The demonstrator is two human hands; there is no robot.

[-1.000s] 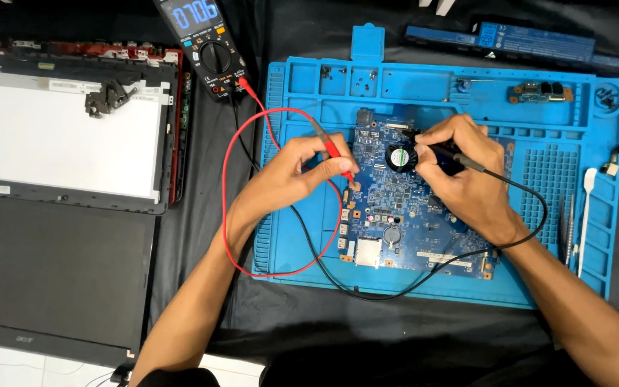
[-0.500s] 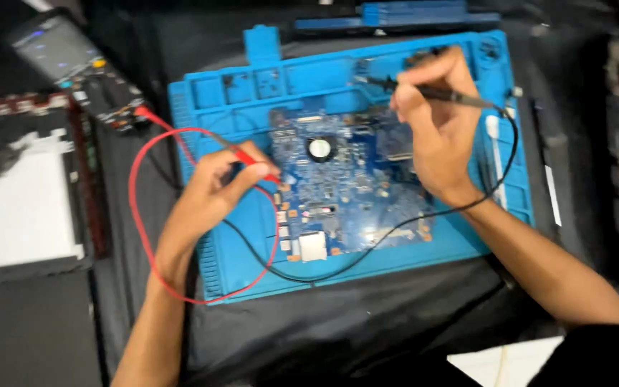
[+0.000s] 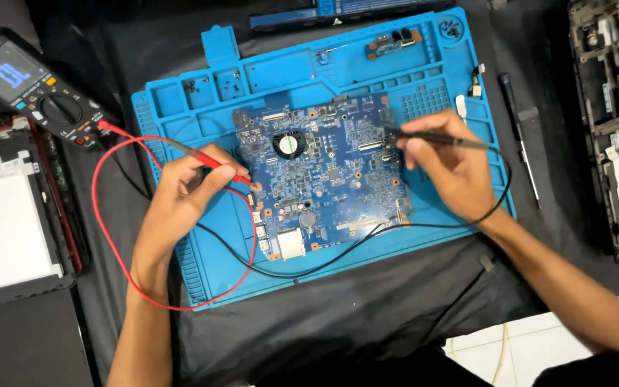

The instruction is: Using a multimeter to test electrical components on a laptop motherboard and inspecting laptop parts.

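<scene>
Head view, nearest first: red lead (image 3: 109, 244) and black lead (image 3: 338, 251) loop over the front of the blue mat (image 3: 209, 272), which lies on a black-covered surface (image 3: 367, 322). Left hand (image 3: 184, 193) has its fingers clamped on the red probe (image 3: 213, 163), tip at the left edge of the circuit board (image 3: 324, 172). Right hand (image 3: 449, 172) has its fingers pinched on the black probe (image 3: 438, 137), tip on the board's right part. That board is blue, densely packed, with a small round fan and a coin cell, lying flat mid-mat. Farther left sits the multimeter (image 3: 34, 89); a screwdriver (image 3: 519, 136) lies right of the mat.
</scene>
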